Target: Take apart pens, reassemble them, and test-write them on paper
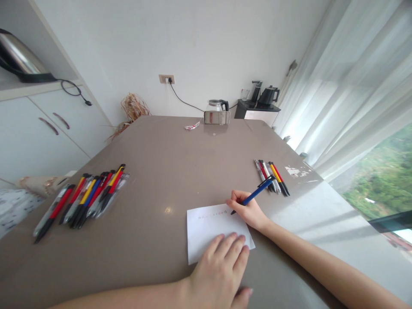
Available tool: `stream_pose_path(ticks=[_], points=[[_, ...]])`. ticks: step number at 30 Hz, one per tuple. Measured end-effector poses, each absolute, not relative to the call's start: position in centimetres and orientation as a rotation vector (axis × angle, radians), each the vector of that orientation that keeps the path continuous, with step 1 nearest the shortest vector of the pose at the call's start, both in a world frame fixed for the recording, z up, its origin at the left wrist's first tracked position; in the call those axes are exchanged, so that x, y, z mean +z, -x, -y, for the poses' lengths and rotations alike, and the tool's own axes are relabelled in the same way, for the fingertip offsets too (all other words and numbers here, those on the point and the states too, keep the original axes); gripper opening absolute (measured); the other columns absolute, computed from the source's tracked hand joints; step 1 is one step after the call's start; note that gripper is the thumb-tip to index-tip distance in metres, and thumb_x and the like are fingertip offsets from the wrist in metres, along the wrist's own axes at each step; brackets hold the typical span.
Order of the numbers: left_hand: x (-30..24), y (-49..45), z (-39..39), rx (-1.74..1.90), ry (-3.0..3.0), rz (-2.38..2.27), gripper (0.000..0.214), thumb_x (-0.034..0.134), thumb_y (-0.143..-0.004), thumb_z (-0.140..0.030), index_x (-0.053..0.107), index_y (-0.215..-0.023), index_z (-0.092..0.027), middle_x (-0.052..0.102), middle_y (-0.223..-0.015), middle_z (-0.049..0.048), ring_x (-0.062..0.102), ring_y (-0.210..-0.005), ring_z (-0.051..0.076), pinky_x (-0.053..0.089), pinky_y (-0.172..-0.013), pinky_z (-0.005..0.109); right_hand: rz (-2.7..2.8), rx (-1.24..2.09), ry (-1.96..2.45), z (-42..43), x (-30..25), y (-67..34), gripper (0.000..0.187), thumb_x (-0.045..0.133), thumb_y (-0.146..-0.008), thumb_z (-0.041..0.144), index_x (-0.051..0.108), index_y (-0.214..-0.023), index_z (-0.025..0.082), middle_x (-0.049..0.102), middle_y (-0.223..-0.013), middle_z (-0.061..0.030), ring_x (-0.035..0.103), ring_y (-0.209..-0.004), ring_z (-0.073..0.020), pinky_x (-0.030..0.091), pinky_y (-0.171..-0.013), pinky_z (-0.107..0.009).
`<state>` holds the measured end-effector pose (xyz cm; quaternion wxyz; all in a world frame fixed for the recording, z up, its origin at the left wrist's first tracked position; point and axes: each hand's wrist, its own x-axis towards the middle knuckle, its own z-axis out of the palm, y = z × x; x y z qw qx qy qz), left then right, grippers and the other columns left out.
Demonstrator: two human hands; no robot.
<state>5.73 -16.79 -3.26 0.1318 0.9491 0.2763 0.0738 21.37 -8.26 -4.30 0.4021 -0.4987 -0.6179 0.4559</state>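
Grip of the right hand [254,213]: pinching a blue pen [257,191] between thumb and fingers, its dark tip at the upper right of the white sheet [198,238], beside a row of faint writing [212,215]. Left hand [222,268]: palm down, fingers extended and slightly apart, covering the near part of the sheet, which lies flat on the bench [161,159]. Containers: a glass pot [213,105] stands well beyond the sheet, behind a phone-like slab [217,117]; contents cannot be made out. A black kettle [268,96], beyond the sheet to its right, and a steel kettle [24,56], far to its left on a shelf [35,91], are opaque; contents hidden. Pens: a larger group [87,197] left of the sheet, a smaller group [277,174] beyond its right corner.
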Motion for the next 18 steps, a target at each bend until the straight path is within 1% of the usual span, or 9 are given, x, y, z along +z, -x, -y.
stream_pose_path(ticks=[9, 13, 18], points=[[-2.92, -5.75, 16.64, 0.164, -2.744, -0.789, 0.057, 0.024, -0.084, -0.046, 0.031, -0.129, -0.012, 0.030, -0.137, 0.0107, 0.027, -0.124, 0.023, 0.020, -0.102, 0.035, 1.574, 1.150, 1.250, 8.28, -4.40, -21.40, 0.025, 0.050, -0.071, 0.025, 0.035, -0.052, 0.018, 0.035, -0.048, 0.0053, 0.031, -0.047, -0.0077, 0.025, -0.044, -0.022], [-2.86, -5.69, 16.63, 0.155, -2.750, -0.789, 0.057, 0.027, -0.083, -0.046, 0.032, -0.128, -0.011, 0.031, -0.136, 0.0108, 0.028, -0.124, 0.023, 0.021, -0.102, 0.035, 1.583, 1.148, 1.249, 8.26, -4.47, -21.42, 0.025, 0.050, -0.072, 0.025, 0.035, -0.053, 0.018, 0.034, -0.048, 0.0055, 0.031, -0.047, -0.0074, 0.025, -0.044, -0.021], [-2.70, -5.58, 16.73, 0.155, -2.756, -0.799, 0.056, 0.023, -0.084, -0.046, 0.029, -0.129, -0.013, 0.030, -0.137, 0.0091, 0.024, -0.125, 0.021, 0.018, -0.103, 0.037, 1.596, 1.142, 1.247, 8.25, -4.49, -21.43, 0.025, 0.049, -0.072, 0.025, 0.035, -0.053, 0.018, 0.034, -0.048, 0.0057, 0.031, -0.047, -0.0070, 0.025, -0.044, -0.021]])
